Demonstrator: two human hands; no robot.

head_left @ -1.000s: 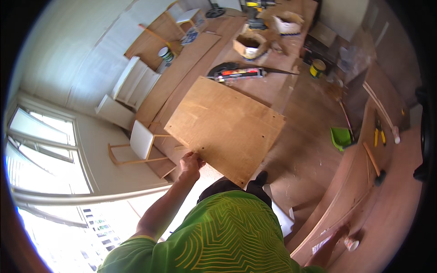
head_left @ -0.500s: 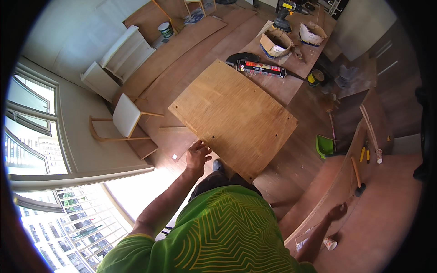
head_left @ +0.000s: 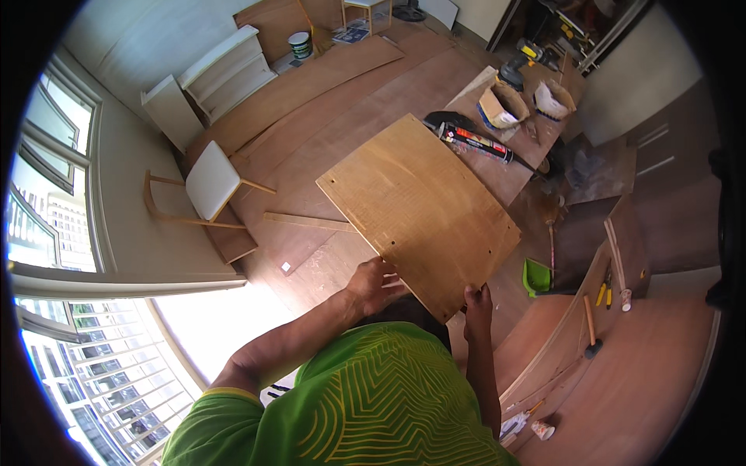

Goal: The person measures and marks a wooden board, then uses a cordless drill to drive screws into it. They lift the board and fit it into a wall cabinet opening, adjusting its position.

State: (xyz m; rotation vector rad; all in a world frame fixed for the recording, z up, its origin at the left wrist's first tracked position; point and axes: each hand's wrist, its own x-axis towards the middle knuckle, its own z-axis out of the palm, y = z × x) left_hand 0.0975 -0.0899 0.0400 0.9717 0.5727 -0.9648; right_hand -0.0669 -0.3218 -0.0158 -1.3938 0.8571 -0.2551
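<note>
A wooden board (head_left: pixel 423 206) with small dark holes near its edges lies in front of me; what supports it is hidden. My left hand (head_left: pixel 375 283) is at its near-left edge, fingers apart and partly reaching along the edge. At the near-right edge, my right hand (head_left: pixel 477 304) grips the board, thumb up by the top face and the other fingers hidden below. Just past the board's far right edge lies a black and red sealant cartridge (head_left: pixel 475 142) in a caulking gun.
The low table (head_left: pixel 505 171) at far right bears two opened bags (head_left: pixel 503 105) and a cordless drill (head_left: pixel 513 71). A white-seated chair (head_left: pixel 212 180) stands left. At right are a green dustpan (head_left: pixel 536 277) and a hammer (head_left: pixel 590 326) on a brown panel (head_left: pixel 629 373).
My right hand has come from the brown panel at lower right to the board's near-right edge. My left hand has moved right along the board. The view has shifted.
</note>
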